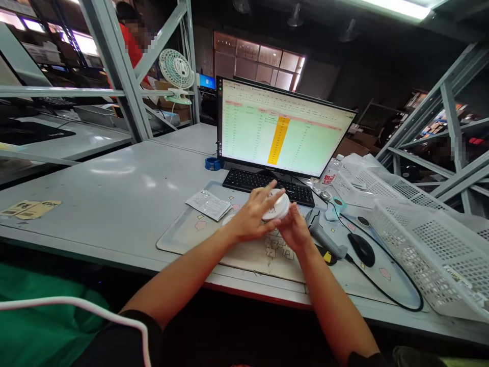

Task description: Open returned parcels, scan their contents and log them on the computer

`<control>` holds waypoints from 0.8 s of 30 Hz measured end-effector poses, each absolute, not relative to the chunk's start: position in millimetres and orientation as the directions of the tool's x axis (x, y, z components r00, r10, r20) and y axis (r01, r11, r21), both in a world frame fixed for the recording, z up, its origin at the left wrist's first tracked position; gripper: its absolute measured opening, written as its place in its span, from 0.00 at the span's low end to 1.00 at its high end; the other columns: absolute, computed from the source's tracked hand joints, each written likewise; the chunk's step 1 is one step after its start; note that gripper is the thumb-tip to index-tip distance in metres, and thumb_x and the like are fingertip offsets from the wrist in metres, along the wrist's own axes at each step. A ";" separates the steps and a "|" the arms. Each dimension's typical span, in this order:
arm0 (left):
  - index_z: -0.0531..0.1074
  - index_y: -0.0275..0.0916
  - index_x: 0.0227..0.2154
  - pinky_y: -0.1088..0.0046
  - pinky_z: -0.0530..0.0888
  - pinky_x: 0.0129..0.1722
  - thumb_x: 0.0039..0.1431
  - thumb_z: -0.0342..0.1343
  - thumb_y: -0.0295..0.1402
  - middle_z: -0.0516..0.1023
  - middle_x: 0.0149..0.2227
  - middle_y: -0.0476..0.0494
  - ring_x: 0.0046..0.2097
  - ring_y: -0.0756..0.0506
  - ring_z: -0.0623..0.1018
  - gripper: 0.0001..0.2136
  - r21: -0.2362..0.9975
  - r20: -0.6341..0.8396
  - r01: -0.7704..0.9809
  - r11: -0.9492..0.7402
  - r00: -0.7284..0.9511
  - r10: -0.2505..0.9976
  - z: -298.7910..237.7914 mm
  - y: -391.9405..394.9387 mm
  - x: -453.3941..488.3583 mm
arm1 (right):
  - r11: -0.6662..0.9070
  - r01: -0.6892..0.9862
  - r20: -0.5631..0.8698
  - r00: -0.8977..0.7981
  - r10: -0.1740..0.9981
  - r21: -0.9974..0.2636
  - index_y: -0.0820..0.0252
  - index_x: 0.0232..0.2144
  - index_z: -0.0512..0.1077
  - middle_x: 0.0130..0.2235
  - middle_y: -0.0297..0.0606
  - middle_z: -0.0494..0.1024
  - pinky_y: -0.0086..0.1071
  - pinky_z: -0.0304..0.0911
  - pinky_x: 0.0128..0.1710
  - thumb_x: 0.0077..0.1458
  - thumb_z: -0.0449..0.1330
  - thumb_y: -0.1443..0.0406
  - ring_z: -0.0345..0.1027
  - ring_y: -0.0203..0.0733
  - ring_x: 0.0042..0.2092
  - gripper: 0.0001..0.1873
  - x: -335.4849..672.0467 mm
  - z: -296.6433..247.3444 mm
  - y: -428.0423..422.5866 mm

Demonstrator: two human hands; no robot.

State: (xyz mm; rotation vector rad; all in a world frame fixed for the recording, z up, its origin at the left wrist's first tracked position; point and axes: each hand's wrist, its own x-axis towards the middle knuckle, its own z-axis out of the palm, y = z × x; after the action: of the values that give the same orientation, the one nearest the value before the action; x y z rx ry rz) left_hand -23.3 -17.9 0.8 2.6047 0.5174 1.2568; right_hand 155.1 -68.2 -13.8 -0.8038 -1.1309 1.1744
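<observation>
A round white disc-shaped device (pixel 280 205) is held above the desk mat (pixel 183 237) in front of the keyboard (pixel 267 185). My left hand (pixel 254 214) lies over its top and left side with fingers curled round it. My right hand (pixel 292 229) grips it from below and the right. A second white round piece (pixel 228 219) lies on the mat, partly hidden behind my left wrist. A folded paper leaflet in a clear bag (pixel 209 204) rests on the mat to the left.
A monitor (pixel 282 130) showing a spreadsheet stands behind the keyboard. A grey barcode scanner (pixel 324 234), a black mouse (pixel 361 249) and white perforated baskets (pixel 428 239) lie to the right. A blue tape roll (pixel 213 163) and a small fan (pixel 176 71) sit at left. A person in red stands far back.
</observation>
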 end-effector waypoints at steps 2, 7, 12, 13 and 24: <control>0.59 0.51 0.74 0.41 0.58 0.70 0.69 0.53 0.56 0.54 0.75 0.33 0.70 0.29 0.59 0.34 0.247 0.748 0.193 -0.950 0.586 0.313 -5.9 -17.0 -19.8 | 0.171 -0.310 0.210 -0.095 0.973 -0.935 0.49 0.60 0.75 0.65 0.43 0.76 0.50 0.71 0.61 0.60 0.53 0.30 0.71 0.54 0.65 0.42 150.6 -12.4 -73.0; 0.70 0.48 0.66 0.45 0.62 0.67 0.65 0.45 0.68 0.65 0.65 0.32 0.65 0.31 0.66 0.37 0.228 0.792 0.174 -0.958 0.539 0.286 -14.5 -22.0 -17.2 | 0.208 -0.221 0.251 -0.185 0.950 -0.953 0.54 0.57 0.78 0.56 0.46 0.82 0.46 0.74 0.57 0.61 0.56 0.34 0.77 0.54 0.57 0.39 150.3 -14.1 -79.7; 0.67 0.40 0.64 0.49 0.67 0.65 0.72 0.38 0.62 0.71 0.60 0.30 0.61 0.35 0.71 0.34 0.614 0.703 0.080 -0.785 0.395 0.591 -9.5 -30.4 -5.0 | 0.412 0.038 0.405 -0.115 0.907 -0.911 0.51 0.71 0.64 0.67 0.47 0.72 0.49 0.70 0.63 0.60 0.68 0.45 0.70 0.55 0.66 0.43 158.2 -14.1 -75.8; 0.66 0.40 0.64 0.50 0.69 0.64 0.73 0.38 0.62 0.73 0.59 0.32 0.60 0.36 0.73 0.34 0.733 0.622 0.017 -0.680 0.387 0.680 -8.3 -29.7 -2.4 | 0.476 0.141 0.466 -0.101 0.879 -0.868 0.50 0.73 0.61 0.70 0.47 0.69 0.51 0.68 0.66 0.59 0.69 0.49 0.66 0.55 0.68 0.45 158.4 -14.6 -74.8; 0.73 0.39 0.58 0.54 0.75 0.60 0.73 0.44 0.59 0.80 0.55 0.37 0.57 0.38 0.80 0.30 0.971 0.235 -0.176 -0.165 0.536 0.811 -2.4 -7.3 -18.3 | 0.664 0.503 0.617 -0.288 0.732 -0.553 0.42 0.73 0.59 0.77 0.44 0.53 0.66 0.48 0.74 0.57 0.71 0.60 0.39 0.59 0.79 0.45 155.6 -22.0 -77.1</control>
State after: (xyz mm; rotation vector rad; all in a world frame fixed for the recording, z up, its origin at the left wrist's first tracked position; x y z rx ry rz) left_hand -18.3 -7.3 -2.4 1.4892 0.5746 0.9594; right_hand 155.6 -77.1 -22.0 -0.9624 -1.9582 0.3127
